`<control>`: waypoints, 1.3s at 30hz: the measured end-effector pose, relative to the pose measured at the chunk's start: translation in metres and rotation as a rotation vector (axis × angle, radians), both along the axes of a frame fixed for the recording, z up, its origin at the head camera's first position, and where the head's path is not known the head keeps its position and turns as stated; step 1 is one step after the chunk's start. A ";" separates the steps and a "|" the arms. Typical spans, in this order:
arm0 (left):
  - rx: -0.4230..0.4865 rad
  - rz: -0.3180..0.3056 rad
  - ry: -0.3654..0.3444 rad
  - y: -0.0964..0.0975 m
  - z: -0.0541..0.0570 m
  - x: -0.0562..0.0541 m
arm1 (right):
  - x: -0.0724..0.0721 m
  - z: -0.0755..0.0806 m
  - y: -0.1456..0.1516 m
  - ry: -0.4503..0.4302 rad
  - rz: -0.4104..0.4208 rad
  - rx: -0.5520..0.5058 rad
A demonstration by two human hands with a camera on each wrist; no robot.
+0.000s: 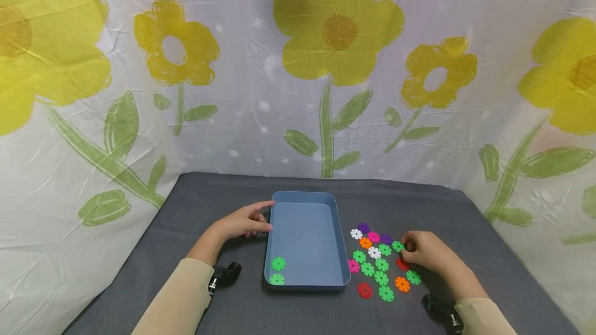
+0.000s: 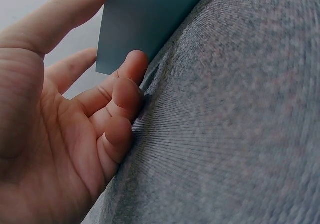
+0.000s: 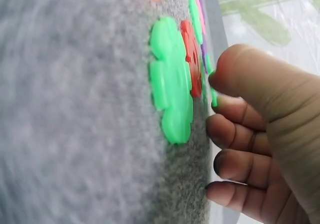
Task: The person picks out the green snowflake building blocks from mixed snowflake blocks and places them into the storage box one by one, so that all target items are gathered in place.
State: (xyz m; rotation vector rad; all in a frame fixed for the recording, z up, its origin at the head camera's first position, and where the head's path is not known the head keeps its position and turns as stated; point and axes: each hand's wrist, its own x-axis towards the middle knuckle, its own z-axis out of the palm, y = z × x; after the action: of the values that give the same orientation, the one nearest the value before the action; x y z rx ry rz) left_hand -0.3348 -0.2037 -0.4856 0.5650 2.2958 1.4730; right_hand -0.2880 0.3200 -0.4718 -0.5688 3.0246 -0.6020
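Note:
A blue-grey rectangular tray [image 1: 304, 242] lies in the middle of the cloth, with two green notched plastic discs, one of them the upper disc [image 1: 278, 263], in its near left corner. My left hand [image 1: 244, 222] touches the tray's left side with thumb and forefinger extended; in the left wrist view its other fingers bend loosely beside the tray wall [image 2: 135, 28]. Right of the tray, my right hand [image 1: 426, 249] pinches a green notched disc [image 1: 398, 246] between thumb and forefinger. Just below those fingers lies a red disc [image 1: 402, 264], partly hidden, with another green disc [image 3: 171, 81] nearer the wrist.
Several loose discs lie scattered between the tray and my right hand, among them a white disc [image 1: 356, 233], an orange disc [image 1: 402, 284] and a red disc [image 1: 364, 290]. A dark grey cloth [image 1: 233, 304] covers the table. Behind it hangs a flower-printed curtain [image 1: 251, 118].

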 end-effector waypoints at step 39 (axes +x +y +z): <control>0.001 0.000 0.012 0.006 -0.002 -0.005 | -0.009 0.084 -0.113 0.041 0.214 -0.205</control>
State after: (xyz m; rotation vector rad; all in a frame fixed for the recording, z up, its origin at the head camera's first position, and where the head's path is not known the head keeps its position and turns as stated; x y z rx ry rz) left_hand -0.3400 -0.1979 -0.4872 0.5753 2.3045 1.4748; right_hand -0.2967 0.2070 -0.3882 -0.9088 2.9020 -0.9016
